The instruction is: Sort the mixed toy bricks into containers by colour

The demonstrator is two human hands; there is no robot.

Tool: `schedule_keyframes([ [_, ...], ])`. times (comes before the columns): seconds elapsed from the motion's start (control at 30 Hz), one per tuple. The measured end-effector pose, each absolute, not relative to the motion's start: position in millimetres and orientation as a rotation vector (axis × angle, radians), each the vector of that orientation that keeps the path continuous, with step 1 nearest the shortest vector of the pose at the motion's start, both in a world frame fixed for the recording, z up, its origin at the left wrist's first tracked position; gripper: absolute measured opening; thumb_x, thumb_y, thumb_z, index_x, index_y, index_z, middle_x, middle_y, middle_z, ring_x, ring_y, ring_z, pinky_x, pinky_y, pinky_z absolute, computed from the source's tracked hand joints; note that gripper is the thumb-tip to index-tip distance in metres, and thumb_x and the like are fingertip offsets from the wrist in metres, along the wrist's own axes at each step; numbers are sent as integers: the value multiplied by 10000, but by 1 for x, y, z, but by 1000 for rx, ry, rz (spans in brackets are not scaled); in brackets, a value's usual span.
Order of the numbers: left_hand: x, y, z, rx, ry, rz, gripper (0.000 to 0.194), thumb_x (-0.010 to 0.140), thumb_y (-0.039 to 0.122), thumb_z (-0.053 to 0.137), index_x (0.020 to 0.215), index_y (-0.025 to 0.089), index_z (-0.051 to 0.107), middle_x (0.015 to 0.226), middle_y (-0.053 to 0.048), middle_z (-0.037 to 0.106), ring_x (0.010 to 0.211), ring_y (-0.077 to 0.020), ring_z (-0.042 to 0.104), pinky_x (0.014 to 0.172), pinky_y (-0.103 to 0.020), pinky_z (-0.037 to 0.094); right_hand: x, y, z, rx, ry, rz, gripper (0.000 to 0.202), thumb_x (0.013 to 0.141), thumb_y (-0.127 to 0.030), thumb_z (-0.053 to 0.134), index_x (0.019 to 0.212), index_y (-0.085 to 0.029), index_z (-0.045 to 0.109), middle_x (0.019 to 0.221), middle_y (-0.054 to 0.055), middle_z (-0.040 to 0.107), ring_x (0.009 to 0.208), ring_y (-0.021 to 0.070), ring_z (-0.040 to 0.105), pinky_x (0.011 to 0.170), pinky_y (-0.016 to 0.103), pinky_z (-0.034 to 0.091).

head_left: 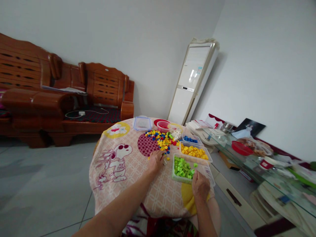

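My left hand (156, 160) rests at the near edge of a loose pile of mixed toy building bricks (164, 142), mostly yellow, with blue, red and some green and white. Its fingers are bent together, and a small pale piece (165, 162) shows by the fingertips. Whether the fingers grip anything is too small to see. My right hand (200, 185) is curled at the near right corner of a clear plastic box of green bricks (182, 168). Its fingertips are hidden. Behind that box, yellow bricks (194, 151) fill a second one, and blue bricks (190, 139) lie in a third.
A patterned cloth (118, 194) covers the round table. At its far side are a flat blue-edged lid or box (142, 123) and a pink-red bowl (163, 125). To the right stands a cluttered glass-topped cabinet (247, 164); a wooden sofa (103, 85) is at left.
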State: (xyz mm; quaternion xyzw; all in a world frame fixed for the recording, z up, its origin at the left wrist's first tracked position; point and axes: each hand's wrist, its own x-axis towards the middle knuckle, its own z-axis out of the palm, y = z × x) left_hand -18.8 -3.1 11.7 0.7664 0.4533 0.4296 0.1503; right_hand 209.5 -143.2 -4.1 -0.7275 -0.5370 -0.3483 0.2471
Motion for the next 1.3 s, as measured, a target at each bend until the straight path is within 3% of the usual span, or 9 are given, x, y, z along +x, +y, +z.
schedule_keyframes([
  [0.23,6,-38,19,2313,956,1410,254,928,254,495,1094,219,684,1009,-82,711,987,-208,612,939,-383,435,209,-143,-2,-1958,-1460,-946,411,998,-270,348,744,-153,649,649,77,667,581,164,564,658,308,332],
  [0.5,25,-62,17,2445,476,1353,316,957,221,435,1179,232,659,1088,-88,712,1021,-192,624,921,-377,461,208,-144,-2,-1951,-1467,-940,416,998,-280,342,763,-153,662,668,84,683,585,181,579,652,325,343],
  [0.93,7,-25,-2,2158,1034,1576,280,864,173,501,1044,188,714,1031,-89,720,981,-202,633,921,-369,498,207,-145,-1,-1952,-1455,-953,434,1000,-282,329,740,-153,652,665,93,680,586,176,578,651,320,338],
  [1.3,8,-25,1,2355,1297,1066,334,786,81,539,1069,173,690,1167,-107,683,1118,-258,570,1015,-437,421,208,-143,-1,-1945,-1460,-993,414,994,-260,357,715,-158,644,647,83,675,564,170,566,650,317,330],
])
